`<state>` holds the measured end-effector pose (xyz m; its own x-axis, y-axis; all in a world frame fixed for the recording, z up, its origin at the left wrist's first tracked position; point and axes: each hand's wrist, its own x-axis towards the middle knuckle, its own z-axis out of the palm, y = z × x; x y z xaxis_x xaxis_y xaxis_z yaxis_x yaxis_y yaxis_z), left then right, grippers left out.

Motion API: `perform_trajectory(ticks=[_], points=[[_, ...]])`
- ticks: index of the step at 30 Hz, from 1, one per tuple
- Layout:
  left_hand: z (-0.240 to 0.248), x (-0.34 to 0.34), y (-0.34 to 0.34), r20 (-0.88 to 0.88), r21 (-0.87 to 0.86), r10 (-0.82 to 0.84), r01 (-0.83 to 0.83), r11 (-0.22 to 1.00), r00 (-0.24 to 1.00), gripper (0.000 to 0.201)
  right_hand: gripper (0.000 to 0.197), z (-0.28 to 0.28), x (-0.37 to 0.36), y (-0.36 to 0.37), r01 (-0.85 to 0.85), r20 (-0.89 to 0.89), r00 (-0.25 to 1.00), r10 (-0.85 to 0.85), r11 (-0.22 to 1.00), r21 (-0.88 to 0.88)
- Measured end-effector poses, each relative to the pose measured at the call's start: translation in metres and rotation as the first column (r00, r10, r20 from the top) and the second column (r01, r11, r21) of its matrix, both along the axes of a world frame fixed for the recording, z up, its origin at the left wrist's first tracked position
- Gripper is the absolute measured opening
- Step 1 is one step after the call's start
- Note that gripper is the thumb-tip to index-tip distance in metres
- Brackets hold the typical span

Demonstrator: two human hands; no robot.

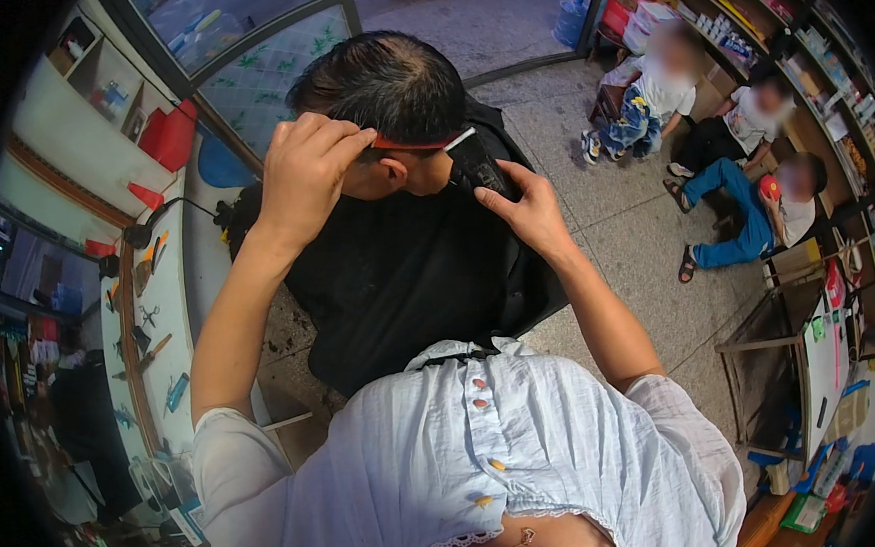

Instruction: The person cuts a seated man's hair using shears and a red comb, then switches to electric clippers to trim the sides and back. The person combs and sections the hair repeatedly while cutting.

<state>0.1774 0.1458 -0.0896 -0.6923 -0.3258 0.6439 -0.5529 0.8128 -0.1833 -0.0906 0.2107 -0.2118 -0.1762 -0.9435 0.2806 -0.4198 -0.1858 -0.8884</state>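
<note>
Flanking a dark-haired head (386,81) with left hand (303,171) and right hand (526,206). Clutching black clippers (482,167) in the right, blade (459,139) up-left; pinching a red comb (414,145) in the left, long axis running rightward, toward the blade.

Both bare hands are raised in front of the chest, with a gap between them. The left hand (304,179), a little farther forward than the right, shows its back, the fingers bent into a pinching grip and pointing toward the other hand. The right hand (524,208) is in a grasp, its thumb (496,204) pointing back toward the left hand. The left forearm (235,326) and right forearm (605,313) slant inward to the wrists.
</note>
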Motion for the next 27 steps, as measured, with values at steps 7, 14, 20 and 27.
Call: perform_trajectory(ticks=[7,14,20,27], points=[[0.004,-0.005,0.003,0.011,-0.126,-0.048,0.049,0.991,0.999,0.039,0.059,0.011,0.004,0.001,-0.017,-0.018,1.0,0.017,0.999,-0.048],[0.006,-0.008,0.003,0.016,-0.151,-0.064,0.065,0.986,0.998,0.038,0.056,0.031,0.013,0.004,-0.039,-0.061,0.998,0.032,0.993,-0.115],[0.008,-0.01,0.003,0.027,-0.209,-0.043,0.047,0.977,0.999,0.029,0.054,0.051,0.026,0.007,-0.068,-0.164,0.986,0.037,0.981,-0.184],[-0.006,-0.001,0.004,0.013,0.148,0.01,-0.012,0.989,1.0,0.027,0.053,0.055,0.024,0.014,-0.102,-0.169,0.982,0.084,0.989,-0.103]])
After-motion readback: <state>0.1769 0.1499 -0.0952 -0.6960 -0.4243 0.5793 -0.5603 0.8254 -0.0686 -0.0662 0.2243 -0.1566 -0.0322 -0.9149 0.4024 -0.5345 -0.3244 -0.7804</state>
